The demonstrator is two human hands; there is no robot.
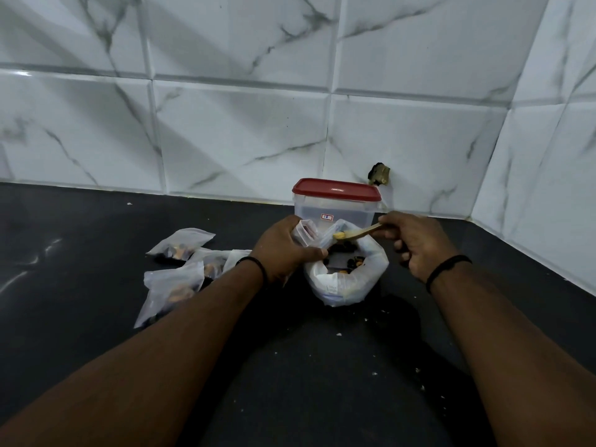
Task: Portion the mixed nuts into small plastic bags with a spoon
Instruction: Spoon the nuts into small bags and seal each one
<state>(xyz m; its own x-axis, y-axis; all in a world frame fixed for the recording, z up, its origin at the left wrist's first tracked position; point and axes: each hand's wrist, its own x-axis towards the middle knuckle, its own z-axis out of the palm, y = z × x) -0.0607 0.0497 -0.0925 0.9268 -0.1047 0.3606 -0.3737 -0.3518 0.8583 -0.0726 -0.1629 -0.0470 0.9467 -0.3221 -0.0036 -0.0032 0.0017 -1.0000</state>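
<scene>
A clear plastic container [335, 211] with a red lid [336, 190] stands on the dark countertop [96, 227], close to the white marble-veined tiled wall [245, 117]. A small label [326, 216] sits on the container's front. Just right of the container and above it, a dark, brownish fitting [379, 173] protrudes from the wall. In front of the container, pale crumbs [338, 334] dot the countertop.
</scene>
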